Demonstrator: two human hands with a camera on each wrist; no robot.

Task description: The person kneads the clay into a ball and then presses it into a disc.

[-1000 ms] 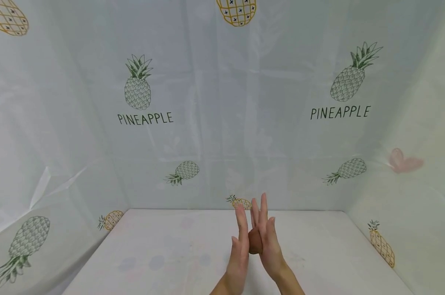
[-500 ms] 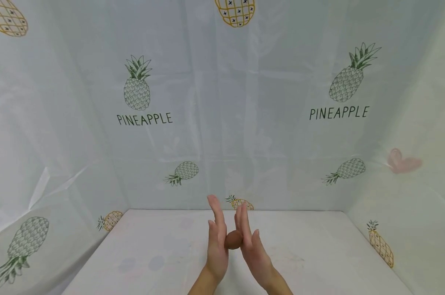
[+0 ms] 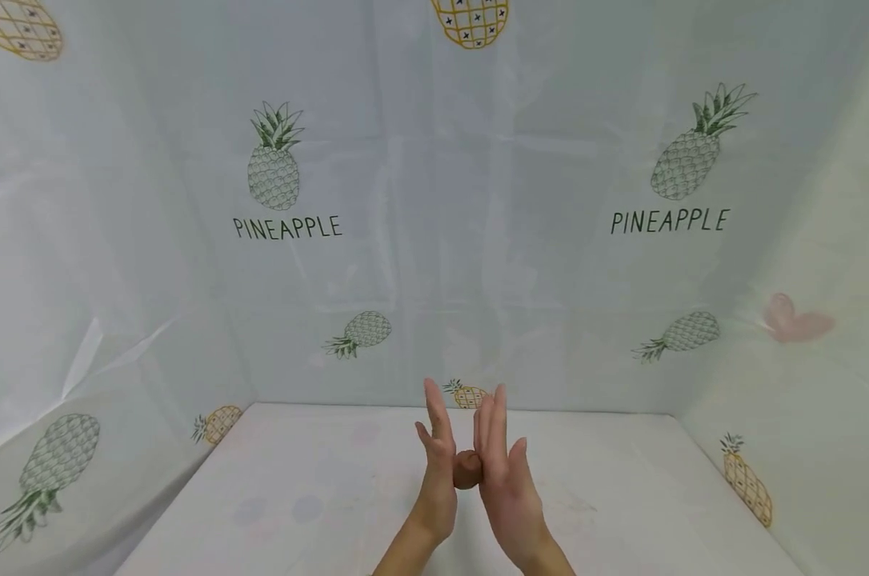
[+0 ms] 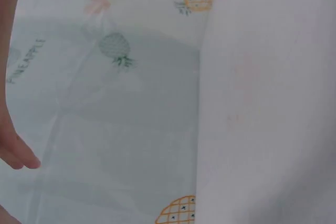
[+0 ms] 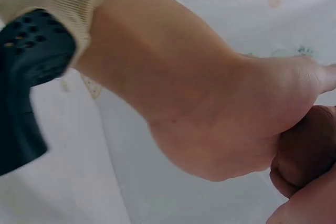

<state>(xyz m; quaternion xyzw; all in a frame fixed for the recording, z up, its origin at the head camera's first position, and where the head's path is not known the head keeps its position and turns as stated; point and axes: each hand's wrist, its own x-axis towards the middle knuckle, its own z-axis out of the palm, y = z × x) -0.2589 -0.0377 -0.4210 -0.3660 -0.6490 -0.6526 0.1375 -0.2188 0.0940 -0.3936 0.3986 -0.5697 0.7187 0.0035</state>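
A brown, roughly round lump of clay (image 3: 467, 470) sits between two upright palms above the white table. On its left side my left hand (image 3: 438, 488) presses against it with straight fingers pointing up, thumb held apart. My right hand (image 3: 510, 500) bears on the other side, its fingers likewise straight and its thumb raised. The right wrist view shows the clay (image 5: 307, 148) close up, with a crease in it, squeezed between the right palm (image 5: 226, 119) and the other hand. In the left wrist view only a strip of hand (image 4: 10, 140) shows at the left edge; the clay is out of frame.
The white tabletop (image 3: 319, 464) carries faint coloured smudges. Behind it and along both sides hangs pale sheeting (image 3: 434, 240) printed with pineapples. A dark device (image 5: 37, 51) is strapped by the right sleeve cuff (image 5: 68, 9).
Both hands moved left with the clay, then slightly back to the right. They slide against each other, and the clay turns between the palms, looking rounder than a second ago.
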